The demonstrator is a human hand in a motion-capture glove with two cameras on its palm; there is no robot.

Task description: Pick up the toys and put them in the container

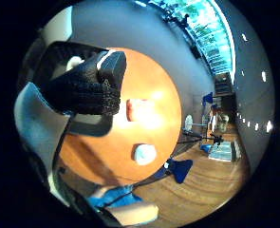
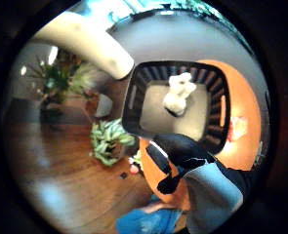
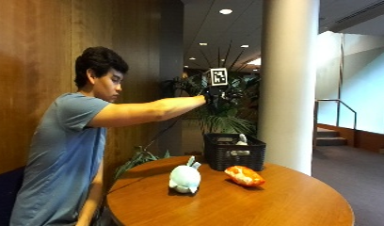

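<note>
"Outside view: the gloved right hand [image 3: 212,97] hangs high above the black basket [image 3: 235,151], fingers relaxed and holding nothing; a white toy [image 2: 179,93] lies inside."

"And the others?"

"A pale toy [image 3: 184,178] and an orange toy [image 3: 244,175] sit on the table [image 3: 292,202]. I'd lower toward the nearer one and wrap it fully."

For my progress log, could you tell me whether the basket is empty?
Not empty: a white toy lies inside the black basket, visible from above in the thumb side view.
</note>
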